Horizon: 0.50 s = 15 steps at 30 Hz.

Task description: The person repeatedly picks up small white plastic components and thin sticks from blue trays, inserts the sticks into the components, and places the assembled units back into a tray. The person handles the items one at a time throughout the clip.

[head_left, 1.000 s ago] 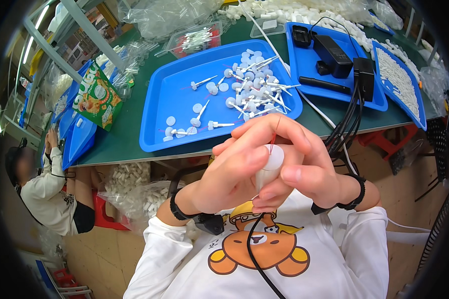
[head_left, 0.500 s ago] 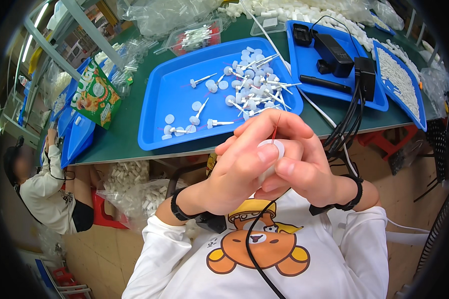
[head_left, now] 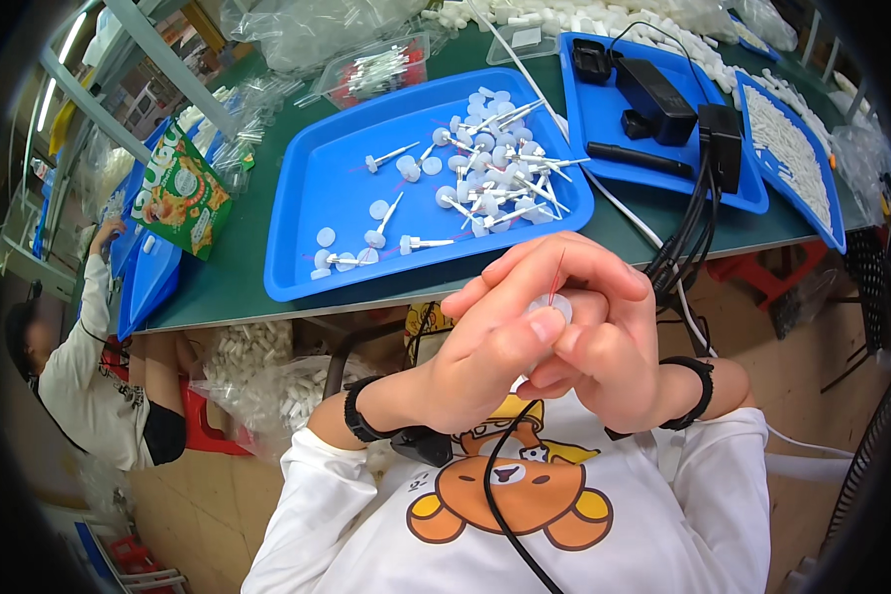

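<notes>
My left hand (head_left: 485, 356) and my right hand (head_left: 604, 337) are pressed together above my lap, just in front of the table edge. Between the fingertips they pinch a small white plastic disc part (head_left: 549, 309) with a thin red wire or pin (head_left: 556, 277) rising from it. Most of the part is hidden by my fingers. Behind my hands, a large blue tray (head_left: 317, 188) on the green table holds several more white discs and pin-like pieces (head_left: 495, 168).
A second blue tray (head_left: 604, 129) carries black adapters and cables (head_left: 653, 99). A third blue tray (head_left: 792, 148) at right holds small white pieces. A colourful snack bag (head_left: 178, 198) lies left. Another person (head_left: 79, 366) sits at lower left. Clear bags lie at the back.
My joined hands have shifted slightly, and the fingers have closed tighter around the white part. The red wire now shows above it.
</notes>
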Each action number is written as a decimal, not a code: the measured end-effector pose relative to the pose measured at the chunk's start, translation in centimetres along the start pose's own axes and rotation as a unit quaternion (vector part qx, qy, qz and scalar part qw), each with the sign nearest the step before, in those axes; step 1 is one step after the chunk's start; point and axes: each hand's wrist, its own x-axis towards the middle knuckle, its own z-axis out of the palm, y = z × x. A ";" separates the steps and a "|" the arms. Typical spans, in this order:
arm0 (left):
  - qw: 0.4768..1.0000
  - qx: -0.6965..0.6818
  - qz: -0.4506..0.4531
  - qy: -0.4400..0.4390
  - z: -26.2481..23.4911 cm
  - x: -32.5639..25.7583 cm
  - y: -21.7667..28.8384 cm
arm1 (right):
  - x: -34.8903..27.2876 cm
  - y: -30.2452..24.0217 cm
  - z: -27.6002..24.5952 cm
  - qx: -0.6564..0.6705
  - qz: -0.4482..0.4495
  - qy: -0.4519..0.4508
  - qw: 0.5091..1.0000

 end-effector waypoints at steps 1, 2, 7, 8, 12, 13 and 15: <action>1.000 0.006 0.004 0.003 0.0 0.0 0.0 | 0.0 -0.2 0.1 -0.005 0.020 0.005 1.000; 1.000 0.013 0.008 0.005 0.0 0.0 0.0 | -0.1 -0.5 0.1 -0.010 0.039 0.010 0.999; 1.000 0.019 0.014 0.013 -0.2 -0.2 -0.2 | 0.0 -0.5 0.4 -0.016 0.021 0.018 0.999; 1.000 0.019 0.012 0.017 -0.1 -0.2 -0.2 | 0.1 -0.6 0.4 -0.011 0.029 0.016 0.999; 0.999 -0.006 -0.011 0.035 0.3 -0.3 0.4 | 0.3 -0.7 0.5 -0.040 0.046 0.008 0.998; 0.998 -0.013 -0.019 0.053 0.6 -0.2 0.7 | 0.3 -0.7 0.5 -0.034 0.055 0.002 0.998; 0.994 -0.027 -0.037 0.097 1.3 0.0 1.3 | 0.2 -0.6 0.6 0.001 0.078 -0.012 0.997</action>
